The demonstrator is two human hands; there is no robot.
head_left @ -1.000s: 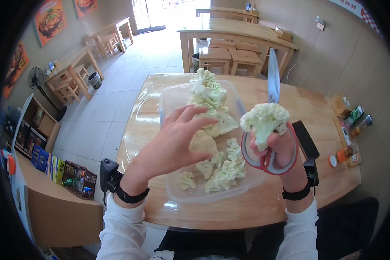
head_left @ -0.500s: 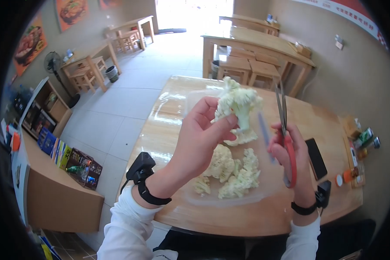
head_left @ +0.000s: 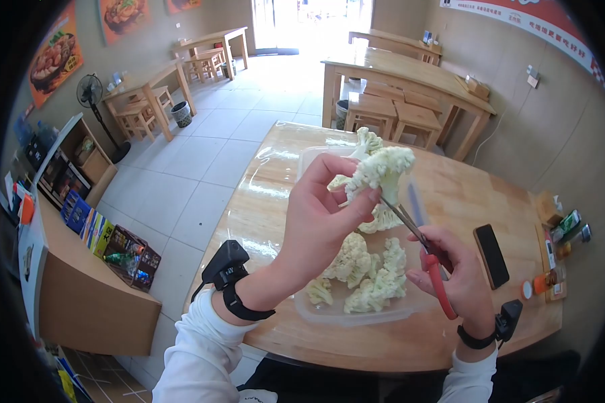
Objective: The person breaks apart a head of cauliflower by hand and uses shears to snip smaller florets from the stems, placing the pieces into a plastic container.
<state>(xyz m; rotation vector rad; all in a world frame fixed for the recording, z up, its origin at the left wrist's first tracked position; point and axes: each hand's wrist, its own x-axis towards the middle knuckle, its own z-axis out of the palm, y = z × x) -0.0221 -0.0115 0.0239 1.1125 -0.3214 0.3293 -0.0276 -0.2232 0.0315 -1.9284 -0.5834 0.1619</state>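
Observation:
My left hand (head_left: 316,225) is closed on a piece of cauliflower (head_left: 388,168), pinching it between thumb and fingers above the tray. In my right hand (head_left: 460,272) are scissors (head_left: 438,285) with red handles, its fingers wrapped round them. The scissor blades point up and left, and their tips meet the stem of the held piece, by my left thumb. Below, a clear plastic tray (head_left: 363,318) holds several cauliflower pieces (head_left: 378,287). Another pale floret (head_left: 368,141) shows just behind the held piece; its lower part is hidden by it.
The tray rests on a glossy wooden table (head_left: 282,339). On the right lie a black phone (head_left: 491,255) and, near the wall, small jars (head_left: 543,281). A bluish strip (head_left: 417,203) stands at the tray's right side. Stools (head_left: 417,119) and other tables are beyond.
The scissors have swung from upright to leaning left, their blades now at the cauliflower stem. My left hand has tilted the piece to the right. The view has shifted slightly.

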